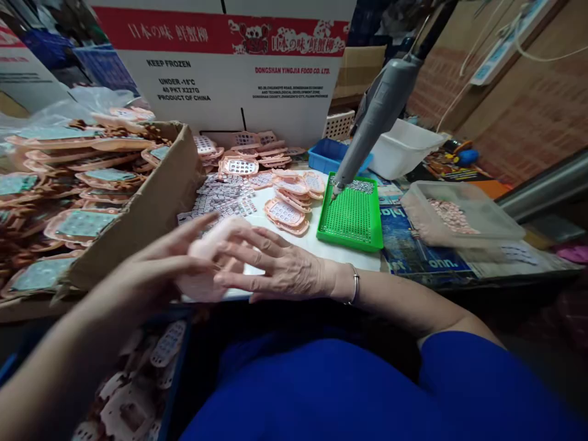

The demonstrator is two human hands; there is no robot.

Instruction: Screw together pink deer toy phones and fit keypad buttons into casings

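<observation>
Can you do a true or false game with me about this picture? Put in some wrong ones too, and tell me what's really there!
1. A bracelet is on the right wrist. True.
2. The grey screwdriver points down toward the green tray. True.
3. The screwdriver is in the right hand. False: neither hand holds it. The right hand and the left hand are at a pale pink piece, which is blurred.
4. The see-through tub has small pieces in it. True.
5. The tub stands left of the green tray in the picture. False: it stands to the right.
6. Both hands wear gloves. False: both are bare.
</observation>
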